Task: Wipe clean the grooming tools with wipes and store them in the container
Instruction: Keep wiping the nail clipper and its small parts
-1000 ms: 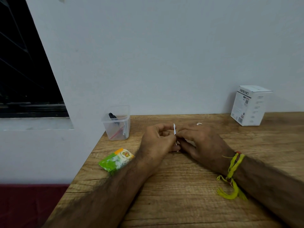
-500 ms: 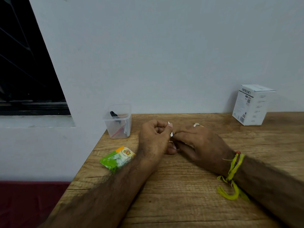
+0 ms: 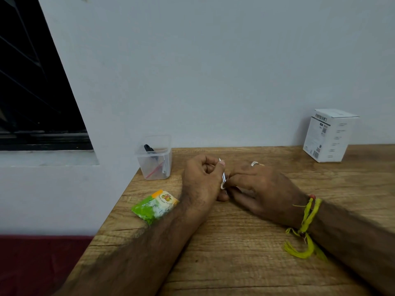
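Observation:
My left hand pinches a thin metal grooming tool that stands nearly upright between both hands. My right hand holds a small white wipe against the tool's lower part, fingers curled round it. Most of the wipe is hidden inside the fingers. A clear plastic container stands at the table's far left corner, left of my hands, with a black-handled tool and a red-tipped one inside. A green and orange wipe sachet lies near the left edge, beside my left forearm.
A white cardboard box stands at the back right against the wall. The wooden table ends close on the left, beyond the sachet. A small ring-like metal item shows just behind my right hand.
The tool has tilted and sunk lower between my hands, and my right hand with the wipe has slid down along it. Both hands stay in about the same place.

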Tool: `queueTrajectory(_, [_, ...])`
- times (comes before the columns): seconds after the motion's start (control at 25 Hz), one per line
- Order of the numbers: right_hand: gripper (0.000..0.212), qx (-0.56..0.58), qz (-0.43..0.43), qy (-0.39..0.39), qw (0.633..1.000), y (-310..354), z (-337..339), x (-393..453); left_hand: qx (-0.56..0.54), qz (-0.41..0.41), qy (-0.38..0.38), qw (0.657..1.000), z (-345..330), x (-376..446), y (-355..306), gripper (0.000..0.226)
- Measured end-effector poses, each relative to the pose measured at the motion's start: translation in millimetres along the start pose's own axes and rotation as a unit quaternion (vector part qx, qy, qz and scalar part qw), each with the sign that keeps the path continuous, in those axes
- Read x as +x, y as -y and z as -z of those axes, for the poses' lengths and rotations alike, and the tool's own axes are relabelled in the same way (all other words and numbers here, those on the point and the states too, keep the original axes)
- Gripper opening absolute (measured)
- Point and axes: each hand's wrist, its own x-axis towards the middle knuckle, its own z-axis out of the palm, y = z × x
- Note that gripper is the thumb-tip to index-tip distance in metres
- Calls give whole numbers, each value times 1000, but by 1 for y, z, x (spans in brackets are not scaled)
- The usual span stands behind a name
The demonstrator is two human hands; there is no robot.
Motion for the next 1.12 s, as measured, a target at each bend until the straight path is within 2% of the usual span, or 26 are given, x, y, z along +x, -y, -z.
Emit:
queueTrajectory(0.08, [18, -2, -1, 11, 1000, 1, -1, 0, -2, -1, -7, 1000, 0, 1, 1, 9])
queueTrajectory(0.52, [10, 41, -2, 8, 999, 1, 2, -2, 12, 1, -8, 1000, -2, 1, 2, 11])
queueTrajectory(1.12, [7, 34, 17, 7, 999, 4, 1, 1, 38, -33, -43, 998, 2, 8, 9, 10])
